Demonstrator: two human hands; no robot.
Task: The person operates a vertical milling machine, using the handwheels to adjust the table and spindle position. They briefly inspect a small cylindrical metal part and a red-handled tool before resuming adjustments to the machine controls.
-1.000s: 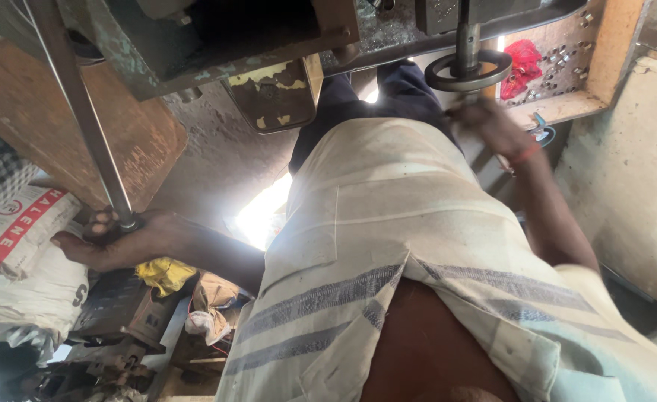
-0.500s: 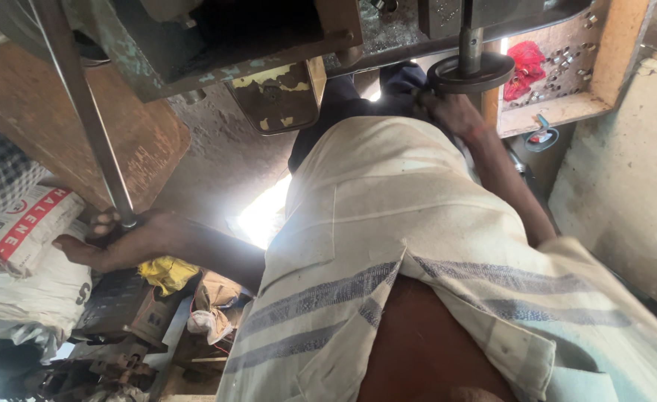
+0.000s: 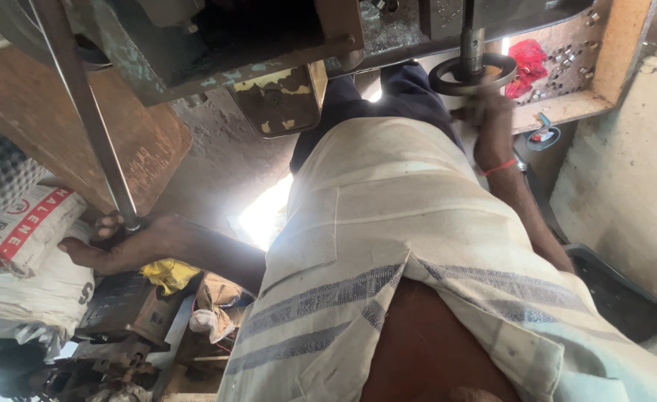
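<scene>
My left hand [image 3: 112, 249] grips the long lever [image 3: 83, 112], right hand [image 3: 485, 112] grasps the handwheel [image 3: 472, 73] — I'd say mid-operation, nothing finished showing.

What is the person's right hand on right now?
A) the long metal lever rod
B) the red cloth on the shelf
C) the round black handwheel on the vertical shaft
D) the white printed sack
C: the right hand grips the rim of the round black handwheel on its vertical shaft, while the left hand holds the long metal lever rod at the other side.
</scene>
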